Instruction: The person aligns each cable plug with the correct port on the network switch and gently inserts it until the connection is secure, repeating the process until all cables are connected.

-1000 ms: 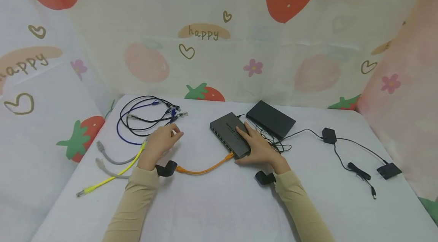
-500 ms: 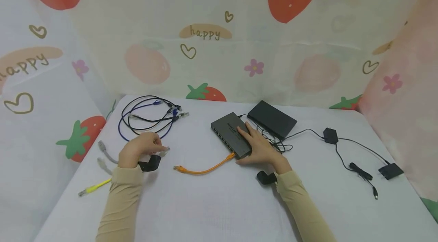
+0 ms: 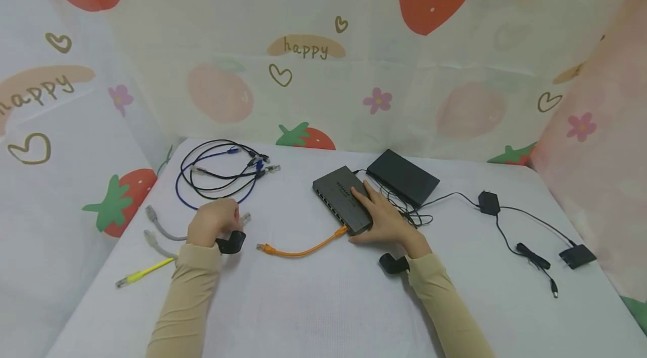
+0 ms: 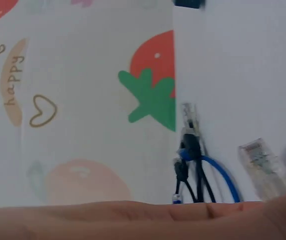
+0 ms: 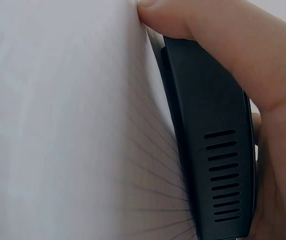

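Observation:
My left hand (image 3: 213,222) pinches an Ethernet cable at its clear plug (image 3: 246,218), which points to the right. In the left wrist view that plug (image 4: 260,162) has a pale boot; the rest of the cable is hidden by the hand. A yellow Ethernet cable (image 3: 146,273) and two grey ones (image 3: 164,231) run under or beside this hand. My right hand (image 3: 385,216) grips the end of a dark network switch (image 3: 340,192), thumb at the near corner, fingers across the top. An orange cable (image 3: 303,254) is plugged into the switch's port row, its other end loose on the table.
Black and blue cables (image 3: 217,172) lie coiled at the back left. Behind the switch is a second black box (image 3: 402,177) with tangled thin wire. Power adapters (image 3: 488,203) (image 3: 577,255) with leads lie on the right. A printed cloth wall stands behind.
The left hand has drawn back toward the near left, and a clear plug now shows at its fingertips. The right hand and the switch stay where they were.

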`<action>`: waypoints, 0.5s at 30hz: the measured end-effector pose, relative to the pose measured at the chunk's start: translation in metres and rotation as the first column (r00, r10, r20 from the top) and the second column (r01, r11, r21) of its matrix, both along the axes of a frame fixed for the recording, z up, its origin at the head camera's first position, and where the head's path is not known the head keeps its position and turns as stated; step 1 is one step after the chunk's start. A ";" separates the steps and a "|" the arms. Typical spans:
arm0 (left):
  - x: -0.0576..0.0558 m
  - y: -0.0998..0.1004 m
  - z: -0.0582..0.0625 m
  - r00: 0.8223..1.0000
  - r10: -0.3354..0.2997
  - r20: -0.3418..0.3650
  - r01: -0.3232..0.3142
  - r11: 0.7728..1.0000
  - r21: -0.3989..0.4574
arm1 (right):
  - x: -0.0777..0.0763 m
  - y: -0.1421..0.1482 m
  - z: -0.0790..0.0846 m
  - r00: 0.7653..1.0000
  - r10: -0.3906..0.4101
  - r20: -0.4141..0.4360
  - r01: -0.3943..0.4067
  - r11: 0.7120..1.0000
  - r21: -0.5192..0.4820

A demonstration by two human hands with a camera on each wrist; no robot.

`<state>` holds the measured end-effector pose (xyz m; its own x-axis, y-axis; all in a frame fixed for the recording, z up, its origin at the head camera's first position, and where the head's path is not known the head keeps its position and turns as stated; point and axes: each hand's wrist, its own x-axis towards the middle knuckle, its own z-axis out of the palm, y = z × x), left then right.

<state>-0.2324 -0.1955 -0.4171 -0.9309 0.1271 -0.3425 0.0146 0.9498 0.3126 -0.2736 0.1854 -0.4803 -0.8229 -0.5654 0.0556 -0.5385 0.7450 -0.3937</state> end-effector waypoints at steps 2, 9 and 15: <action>-0.001 -0.003 0.003 1.000 -0.009 0.003 0.009 1.000 0.024 | 0.000 0.000 0.000 1.000 0.001 0.000 -0.001 1.000 -0.004; 0.001 -0.014 0.014 1.000 -0.007 0.011 0.005 0.981 0.194 | 0.000 0.001 -0.002 1.000 0.006 -0.005 -0.006 1.000 -0.015; 0.005 -0.017 0.029 0.997 0.020 -0.080 -0.006 0.984 0.177 | 0.000 0.000 -0.001 1.000 0.005 -0.008 -0.005 1.000 -0.011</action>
